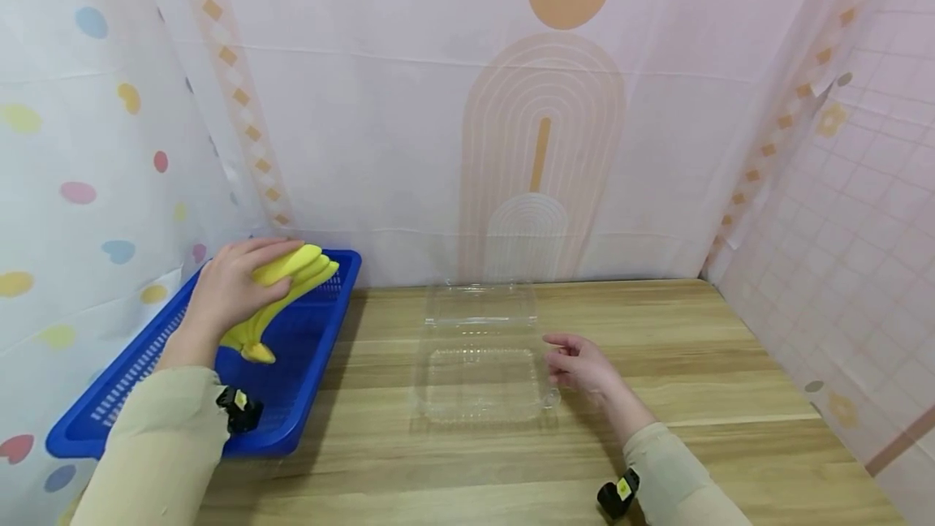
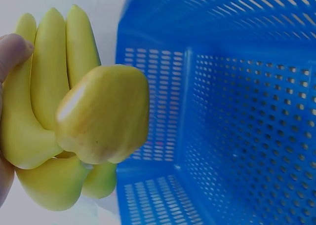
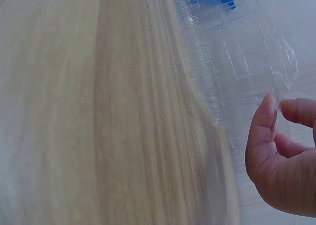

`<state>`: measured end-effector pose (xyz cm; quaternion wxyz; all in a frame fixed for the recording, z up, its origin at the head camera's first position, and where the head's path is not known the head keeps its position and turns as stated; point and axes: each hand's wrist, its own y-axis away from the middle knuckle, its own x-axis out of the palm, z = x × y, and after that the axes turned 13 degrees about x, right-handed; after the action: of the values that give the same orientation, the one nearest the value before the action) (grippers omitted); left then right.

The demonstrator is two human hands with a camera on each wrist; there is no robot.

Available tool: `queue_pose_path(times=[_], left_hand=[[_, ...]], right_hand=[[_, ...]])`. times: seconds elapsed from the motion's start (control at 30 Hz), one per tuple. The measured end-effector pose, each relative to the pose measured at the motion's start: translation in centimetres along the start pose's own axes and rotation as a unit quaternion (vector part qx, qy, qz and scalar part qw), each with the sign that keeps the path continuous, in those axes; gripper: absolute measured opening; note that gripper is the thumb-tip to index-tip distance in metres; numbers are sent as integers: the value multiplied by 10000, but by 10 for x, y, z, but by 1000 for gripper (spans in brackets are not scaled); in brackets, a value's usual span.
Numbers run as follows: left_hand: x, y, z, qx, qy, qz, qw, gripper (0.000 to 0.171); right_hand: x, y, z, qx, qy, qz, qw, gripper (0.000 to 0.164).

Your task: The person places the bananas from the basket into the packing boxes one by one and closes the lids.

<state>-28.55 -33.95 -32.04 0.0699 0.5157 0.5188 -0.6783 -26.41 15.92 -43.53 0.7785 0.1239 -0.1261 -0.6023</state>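
Note:
A bunch of yellow bananas (image 1: 292,282) is in my left hand (image 1: 235,278), raised over the blue basket. My thumb and fingers grip the bunch from the side. In the left wrist view the blunt stem end of the bananas (image 2: 103,114) faces the camera, and most of the hand is out of frame. A clear plastic clamshell box (image 1: 482,384) lies on the table with its lid laid back. At its right edge is my right hand (image 1: 582,365). In the right wrist view, the thumb and index finger (image 3: 260,124) pinch the thin clear rim.
The blue plastic basket (image 1: 334,331) with perforated walls stands at the left of the wooden table (image 1: 657,323). Patterned curtains (image 1: 394,153) hang behind the table and along both sides. A small black camera is strapped to each wrist.

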Motion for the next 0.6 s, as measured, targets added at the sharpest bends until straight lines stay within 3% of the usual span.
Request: queue_pose_path(times=[0.2, 0.6], left_hand=[[-3, -14, -11, 765, 60, -329, 9965, 52], [-11, -39, -51, 1265, 369, -353, 9907, 53]], right_hand=[[-1, -1, 1, -9, 34, -1, 10000, 47], [-3, -3, 1, -30, 52, 18, 10000, 48]])
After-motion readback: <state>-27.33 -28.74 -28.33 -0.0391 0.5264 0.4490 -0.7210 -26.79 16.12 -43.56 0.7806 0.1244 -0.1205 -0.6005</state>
